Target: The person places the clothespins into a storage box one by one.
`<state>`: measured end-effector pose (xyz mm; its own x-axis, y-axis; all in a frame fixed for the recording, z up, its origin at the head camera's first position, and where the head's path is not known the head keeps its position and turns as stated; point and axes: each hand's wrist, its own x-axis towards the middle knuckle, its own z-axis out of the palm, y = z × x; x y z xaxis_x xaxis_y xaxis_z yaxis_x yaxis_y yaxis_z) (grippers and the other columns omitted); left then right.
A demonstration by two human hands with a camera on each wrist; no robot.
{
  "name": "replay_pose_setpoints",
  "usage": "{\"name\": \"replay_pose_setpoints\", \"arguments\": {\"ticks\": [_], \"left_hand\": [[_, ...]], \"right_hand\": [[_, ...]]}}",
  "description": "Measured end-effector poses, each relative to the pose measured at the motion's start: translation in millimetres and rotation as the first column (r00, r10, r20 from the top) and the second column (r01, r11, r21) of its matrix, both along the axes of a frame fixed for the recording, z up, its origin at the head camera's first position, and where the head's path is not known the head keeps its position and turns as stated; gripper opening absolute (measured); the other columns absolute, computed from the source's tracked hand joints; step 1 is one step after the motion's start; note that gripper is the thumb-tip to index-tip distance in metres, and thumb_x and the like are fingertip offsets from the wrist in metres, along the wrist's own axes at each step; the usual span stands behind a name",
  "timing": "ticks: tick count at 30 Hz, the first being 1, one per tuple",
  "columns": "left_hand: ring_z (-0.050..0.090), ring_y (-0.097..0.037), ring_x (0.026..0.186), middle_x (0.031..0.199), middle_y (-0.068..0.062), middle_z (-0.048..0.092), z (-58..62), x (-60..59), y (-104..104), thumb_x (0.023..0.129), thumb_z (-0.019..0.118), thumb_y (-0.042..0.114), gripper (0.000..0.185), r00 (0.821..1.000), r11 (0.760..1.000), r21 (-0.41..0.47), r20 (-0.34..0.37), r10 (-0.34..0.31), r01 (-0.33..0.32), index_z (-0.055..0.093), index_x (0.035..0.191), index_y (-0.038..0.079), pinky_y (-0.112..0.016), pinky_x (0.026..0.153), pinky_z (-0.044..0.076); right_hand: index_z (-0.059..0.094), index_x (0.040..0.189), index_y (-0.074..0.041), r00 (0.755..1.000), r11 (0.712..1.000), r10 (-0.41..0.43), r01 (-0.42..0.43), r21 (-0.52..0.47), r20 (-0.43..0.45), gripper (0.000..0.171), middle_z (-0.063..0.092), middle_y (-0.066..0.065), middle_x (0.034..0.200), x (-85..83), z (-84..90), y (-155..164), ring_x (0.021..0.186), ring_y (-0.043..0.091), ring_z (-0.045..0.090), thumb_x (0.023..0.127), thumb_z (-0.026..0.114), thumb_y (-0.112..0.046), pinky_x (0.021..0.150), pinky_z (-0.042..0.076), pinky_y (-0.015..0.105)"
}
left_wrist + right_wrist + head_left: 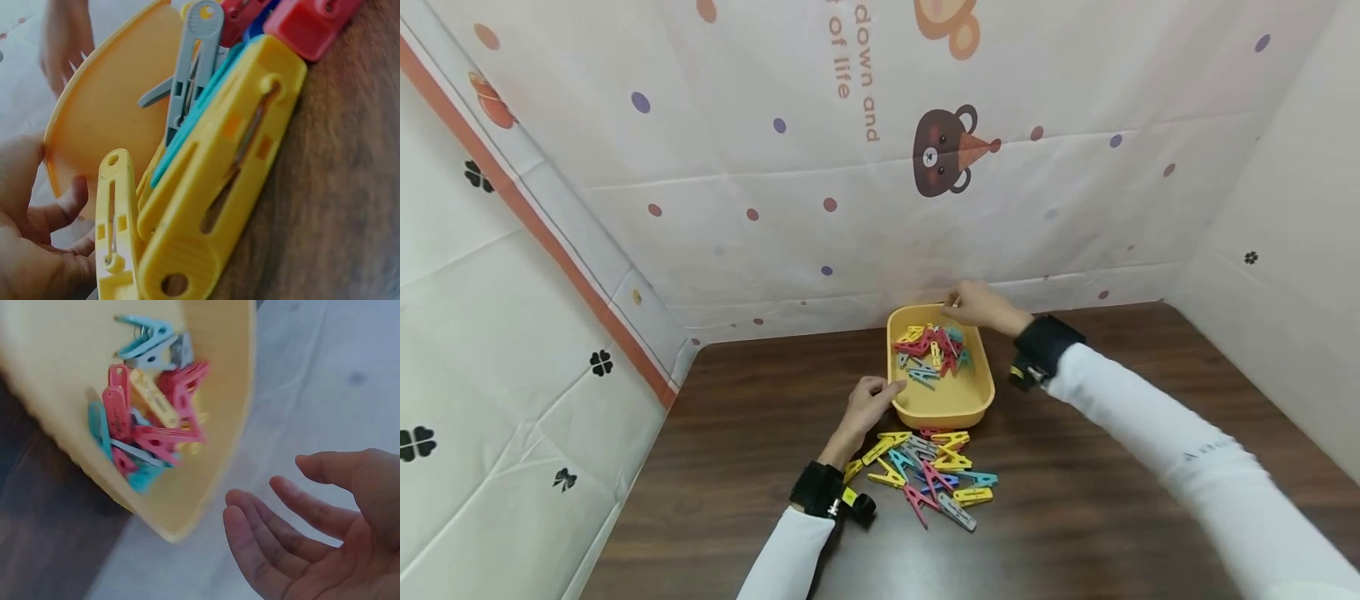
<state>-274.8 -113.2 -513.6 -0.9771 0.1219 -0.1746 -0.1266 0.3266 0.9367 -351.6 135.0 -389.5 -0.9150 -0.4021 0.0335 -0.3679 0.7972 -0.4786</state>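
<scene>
A yellow plastic basin point(951, 404) stands on the table with several red, yellow, grey and teal clothespins point(936, 348) inside. My left hand point(867, 406) grips the basin's rim at its left front side, thumb against the wall in the left wrist view. Over the far right corner is my right hand point(976, 305); the right wrist view shows its fingers point(262, 534) spread loosely beside the rim, apart from it and holding nothing. In front of the basin lies a loose pile of clothespins point(928, 471), close to the left hand. A large yellow clothespin point(244, 144) fills much of the left wrist view.
The dark brown wooden table point(1075, 500) extends to both sides of the basin. Right behind the basin rises a white printed cloth wall point(850, 242). More white cloth point(512, 350) closes off the left side, and another panel point(1277, 275) the right.
</scene>
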Motion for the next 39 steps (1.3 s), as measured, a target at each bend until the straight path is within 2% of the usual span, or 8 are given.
{"name": "replay_pose_setpoints", "arguments": {"ticks": [5,9,13,18,23,26,30,39], "left_hand": [[0.049,-0.023,0.104,0.130,-0.013,0.055,0.2,4.6,-2,0.101,0.059,0.047,0.046,0.999,0.999,-0.029,-0.037,-0.026,0.025,0.066,0.090,0.003,-0.030,0.078,0.038],[0.050,-0.022,0.096,0.119,-0.014,0.057,4.6,2.8,-1,0.105,0.054,0.036,0.044,0.993,0.995,-0.094,-0.107,-0.040,0.030,0.057,0.077,0.003,-0.030,0.074,0.037],[0.050,-0.023,0.093,0.115,-0.015,0.058,10.3,-1.3,5,0.106,0.049,0.028,0.040,0.983,0.988,-0.153,-0.177,-0.056,0.028,0.056,0.074,0.004,-0.032,0.073,0.036],[0.049,-0.021,0.089,0.106,-0.013,0.058,13.2,-1.3,13,0.105,0.047,0.025,0.039,0.968,0.980,-0.193,-0.234,-0.086,0.040,0.054,0.070,0.008,-0.030,0.072,0.036],[0.055,-0.017,0.079,0.099,-0.011,0.056,12.5,-2.9,8,0.105,0.052,0.038,0.036,0.986,0.990,-0.140,-0.159,-0.047,0.025,0.059,0.089,0.007,-0.026,0.066,0.047],[0.065,-0.022,0.095,0.118,-0.015,0.057,10.2,-9.3,1,0.104,0.052,0.051,0.045,0.999,1.000,0.023,-0.054,-0.006,0.007,0.056,0.115,0.008,-0.032,0.077,0.060],[0.059,-0.030,0.126,0.144,-0.017,0.048,5.1,-18.1,-3,0.104,0.047,0.058,0.062,0.998,0.985,0.173,0.057,-0.020,0.010,0.040,0.145,0.012,-0.044,0.101,0.056],[0.047,-0.033,0.142,0.153,-0.015,0.047,-3.2,-19.9,-1,0.109,0.041,0.049,0.058,0.988,0.983,0.119,0.047,-0.150,0.143,0.036,0.155,0.014,-0.053,0.117,0.042]], "right_hand": [[0.077,0.103,-0.002,0.973,0.978,0.207,-0.205,0.032,-0.105,0.016,0.072,0.008,0.078,61.4,12.4,10,0.053,0.006,0.051,0.100,0.065,-0.013,0.053,0.040,0.021],[0.076,0.099,-0.009,0.955,0.953,0.296,-0.292,0.087,-0.033,0.011,0.065,-0.004,0.071,106.9,-4.3,10,0.052,0.001,0.045,0.099,0.067,-0.016,0.050,0.037,0.017],[0.073,0.091,-0.014,0.950,0.936,0.311,-0.310,0.169,0.025,0.009,0.059,-0.009,0.072,132.5,-29.4,7,0.059,0.001,0.047,0.097,0.071,-0.021,0.053,0.041,0.018],[0.071,0.101,-0.013,0.937,0.918,0.337,-0.349,0.191,0.093,0.011,0.058,-0.008,0.079,149.8,-53.8,7,0.065,0.001,0.046,0.095,0.074,-0.022,0.057,0.041,0.019],[0.069,0.110,-0.012,0.928,0.912,0.366,-0.373,0.169,0.073,0.019,0.058,-0.005,0.083,157.1,-69.8,8,0.068,0.001,0.044,0.093,0.076,-0.017,0.058,0.039,0.018],[0.069,0.103,-0.013,0.925,0.915,0.376,-0.379,0.135,0.048,0.012,0.058,-0.007,0.082,158.2,-75.0,9,0.068,0.000,0.045,0.093,0.075,-0.014,0.058,0.040,0.017],[0.071,0.097,-0.013,0.928,0.924,0.365,-0.371,0.090,0.073,0.005,0.063,-0.008,0.084,161.3,-79.6,14,0.068,-0.003,0.048,0.093,0.074,-0.012,0.058,0.044,0.016],[0.073,0.104,-0.013,0.933,0.935,0.351,-0.354,0.020,0.081,0.009,0.068,-0.004,0.092,168.5,-84.8,21,0.072,-0.004,0.052,0.095,0.073,-0.013,0.060,0.047,0.017]]}}
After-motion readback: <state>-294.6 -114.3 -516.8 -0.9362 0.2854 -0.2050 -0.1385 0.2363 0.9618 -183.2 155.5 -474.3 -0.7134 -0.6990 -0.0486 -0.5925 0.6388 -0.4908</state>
